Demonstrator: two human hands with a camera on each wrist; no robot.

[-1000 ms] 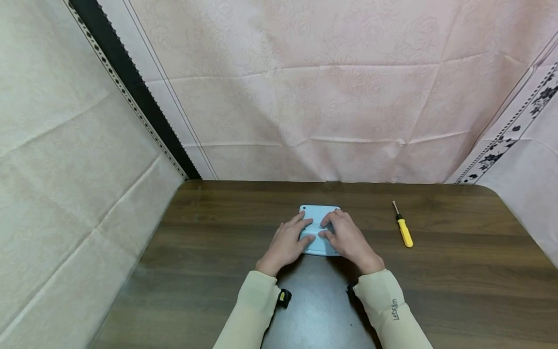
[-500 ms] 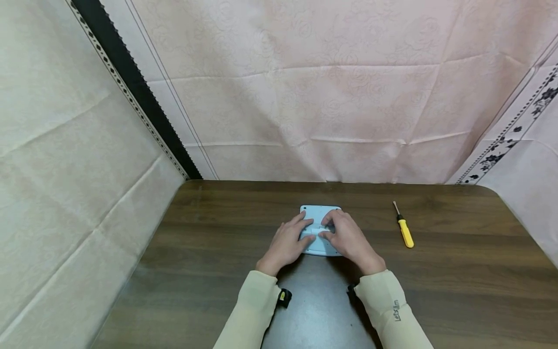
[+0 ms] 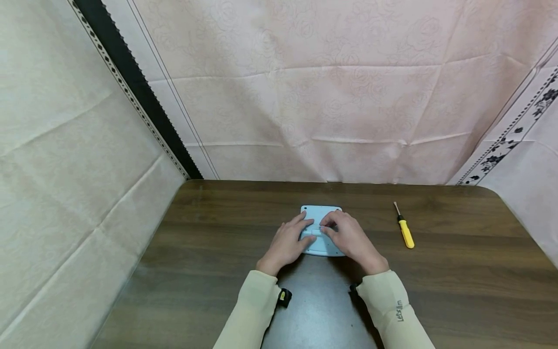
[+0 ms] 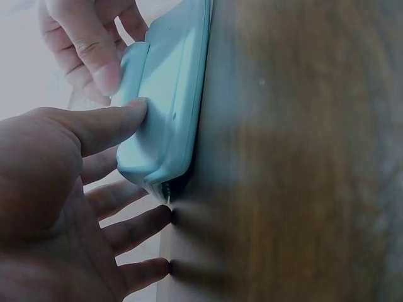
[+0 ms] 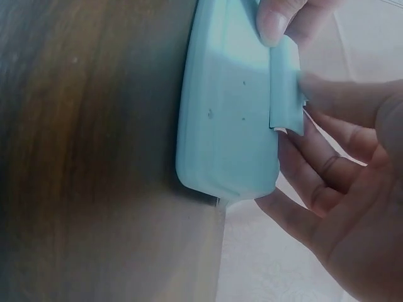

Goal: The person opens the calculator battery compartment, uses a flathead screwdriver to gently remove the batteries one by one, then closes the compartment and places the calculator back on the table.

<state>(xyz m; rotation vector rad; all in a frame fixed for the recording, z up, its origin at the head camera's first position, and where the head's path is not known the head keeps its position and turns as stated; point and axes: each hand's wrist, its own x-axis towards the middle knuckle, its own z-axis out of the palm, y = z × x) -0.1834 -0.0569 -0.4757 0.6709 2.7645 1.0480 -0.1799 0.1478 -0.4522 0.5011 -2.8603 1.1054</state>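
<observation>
A light-blue plastic device (image 3: 322, 248), calculator-like in shape, lies with its screw-holed back up on the wooden table. My left hand (image 3: 285, 242) rests over its left side, fingers spread and the thumb pressing on the back in the left wrist view. A narrow raised cover (image 5: 286, 88), like a battery cover, crosses the middle of the back. My right hand (image 3: 352, 237) pinches at this cover between thumb and forefinger. The right wrist view shows the thumb at the cover's edge and the other fingers behind it.
A yellow-handled screwdriver (image 3: 405, 232) lies to the right, its tip pointing away. The brown table (image 3: 218, 232) ends at a far edge against hanging pale cloth (image 3: 279, 106). More cloth hangs along the left side.
My right thumb and forefinger have drawn closer together and pinch at the cover. My left hand, the device and the screwdriver stay nearly in place.
</observation>
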